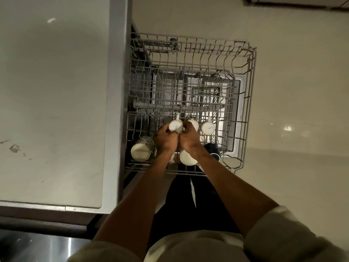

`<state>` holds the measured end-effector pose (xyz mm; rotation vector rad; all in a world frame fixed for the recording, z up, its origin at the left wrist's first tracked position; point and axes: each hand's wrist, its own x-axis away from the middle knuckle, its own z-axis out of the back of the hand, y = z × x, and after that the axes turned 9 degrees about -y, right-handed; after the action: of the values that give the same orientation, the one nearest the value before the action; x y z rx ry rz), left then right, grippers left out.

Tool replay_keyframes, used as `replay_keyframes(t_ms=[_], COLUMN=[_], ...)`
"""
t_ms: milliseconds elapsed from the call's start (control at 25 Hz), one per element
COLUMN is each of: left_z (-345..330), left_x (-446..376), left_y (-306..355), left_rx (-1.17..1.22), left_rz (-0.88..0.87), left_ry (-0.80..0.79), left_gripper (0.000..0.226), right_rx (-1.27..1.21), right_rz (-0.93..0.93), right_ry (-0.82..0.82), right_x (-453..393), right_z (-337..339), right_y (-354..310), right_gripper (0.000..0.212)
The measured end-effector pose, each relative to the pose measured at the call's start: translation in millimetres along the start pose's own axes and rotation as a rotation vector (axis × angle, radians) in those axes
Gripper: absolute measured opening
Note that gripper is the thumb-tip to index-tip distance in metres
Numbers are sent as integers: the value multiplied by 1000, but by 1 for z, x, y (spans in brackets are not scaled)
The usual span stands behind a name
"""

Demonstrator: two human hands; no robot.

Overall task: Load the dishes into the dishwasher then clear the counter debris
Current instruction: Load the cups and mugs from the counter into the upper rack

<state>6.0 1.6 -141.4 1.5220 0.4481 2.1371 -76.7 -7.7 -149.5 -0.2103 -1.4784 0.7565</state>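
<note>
Both hands — left hand (166, 139), right hand (189, 138) — grip an upturned white mug (176, 126) in the pulled-out dishwasher rack (249, 76); loading is underway — next, probably seat it between the prongs and let go.

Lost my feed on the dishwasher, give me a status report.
Left hand and right hand both grip an upside-down white mug in the upper rack. Neighbouring mug crowds its right side. Stains remain on the counter.

Grey wire rack (251, 76), white mugs (208, 128), dark blue mug (212, 148), black-speckled cup (144, 143)
</note>
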Motion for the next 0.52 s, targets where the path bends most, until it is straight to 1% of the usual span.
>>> replay_keyframes(t_ms=[120, 200, 360, 520], left_z=[0, 0, 2, -3], left_x=[-7, -12, -20, -24], left_y=[-4, -8, -11, -17], left_rx=[-5, -14, 49, 115], left_rz=[44, 41, 21, -8], left_ry=[-3, -4, 3, -6], left_gripper=[45, 44, 42, 38], right_rx=[58, 51, 96, 88], right_rz=[7, 23, 49, 96], right_ry=[-1, 13, 41, 111], right_x=[-6, -9, -17, -16], right_z=[-6, -10, -14, -16], right_y=[3, 6, 9, 9], right_gripper=[41, 36, 38, 33])
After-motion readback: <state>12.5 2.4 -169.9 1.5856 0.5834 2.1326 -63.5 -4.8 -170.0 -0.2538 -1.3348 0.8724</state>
